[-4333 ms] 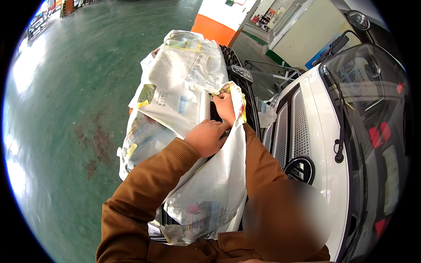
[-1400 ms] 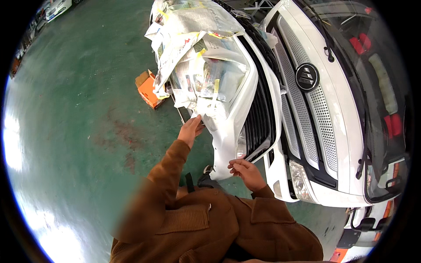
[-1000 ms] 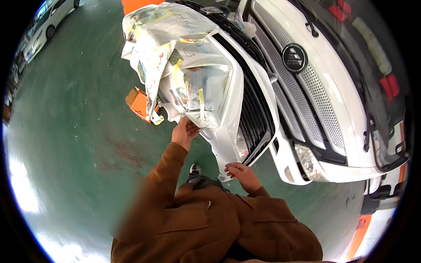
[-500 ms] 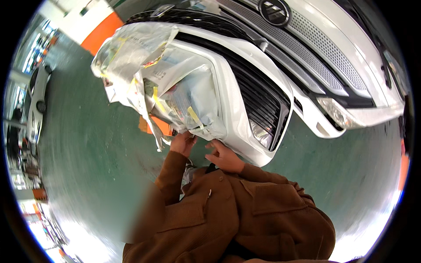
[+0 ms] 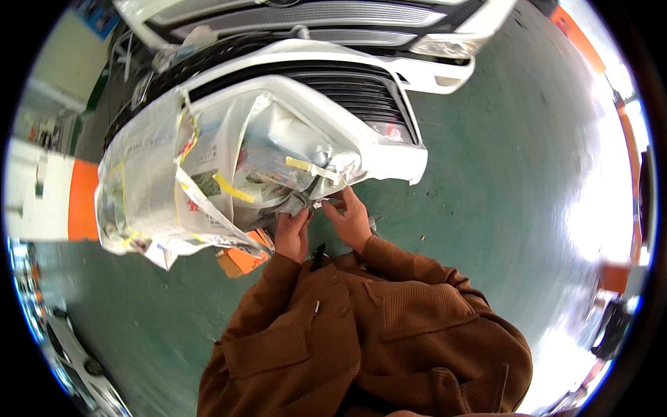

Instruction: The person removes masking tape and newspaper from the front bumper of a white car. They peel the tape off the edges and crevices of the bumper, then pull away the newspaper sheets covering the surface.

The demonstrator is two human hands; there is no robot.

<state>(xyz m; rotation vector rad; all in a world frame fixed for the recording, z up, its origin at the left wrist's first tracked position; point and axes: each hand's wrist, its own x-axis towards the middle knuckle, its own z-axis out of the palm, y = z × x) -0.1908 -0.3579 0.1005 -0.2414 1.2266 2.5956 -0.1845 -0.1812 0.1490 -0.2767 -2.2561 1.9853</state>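
A white car bumper (image 5: 383,160) with a black slatted grille (image 5: 351,89) lies before me, much of it wrapped in masking paper (image 5: 154,156) and newspaper. Strips of yellow masking tape (image 5: 233,188) hold the sheets. At the near edge of the wrapping, my left hand (image 5: 292,235) pinches a crumpled grey piece of the paper. Just to its right, my right hand (image 5: 351,219) has thumb and fingers closed at the same edge, beside a small white scrap. How firmly it grips there is partly hidden.
Behind the bumper stands a white vehicle front (image 5: 455,47) with silver grille bars. An orange cardboard box (image 5: 243,260) sits under the wrapped end. Green floor (image 5: 486,187) stretches around, with an orange-and-white wall (image 5: 82,198) at the left and a parked car (image 5: 83,361) at lower left.
My view has turned, so the bumper now lies further left and more level. My right hand has come up from below the bumper to the paper edge. The left hand stays on the paper.
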